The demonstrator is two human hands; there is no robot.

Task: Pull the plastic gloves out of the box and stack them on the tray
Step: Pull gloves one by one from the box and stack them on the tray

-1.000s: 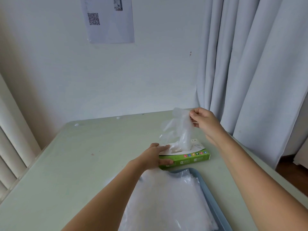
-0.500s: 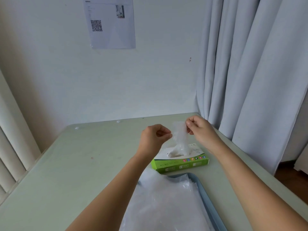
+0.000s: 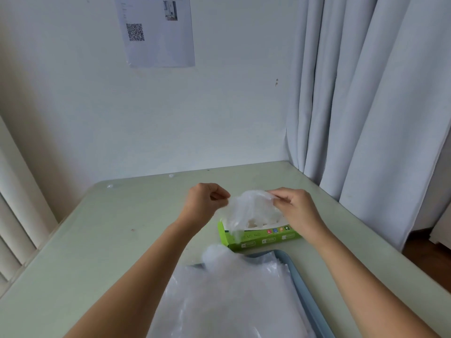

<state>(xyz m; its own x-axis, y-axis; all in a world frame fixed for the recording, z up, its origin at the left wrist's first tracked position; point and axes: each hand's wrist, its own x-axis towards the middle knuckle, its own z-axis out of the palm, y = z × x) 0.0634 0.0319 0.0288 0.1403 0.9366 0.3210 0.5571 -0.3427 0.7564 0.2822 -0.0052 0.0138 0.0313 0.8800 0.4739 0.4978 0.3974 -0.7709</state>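
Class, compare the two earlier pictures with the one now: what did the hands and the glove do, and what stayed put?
The left hand let go of the box, rose and pinched the glove held up by the right hand. Both hands now spread it between them over the box. The box, tray and pile of gloves stayed in place.

Left hand, right hand: pinch grips
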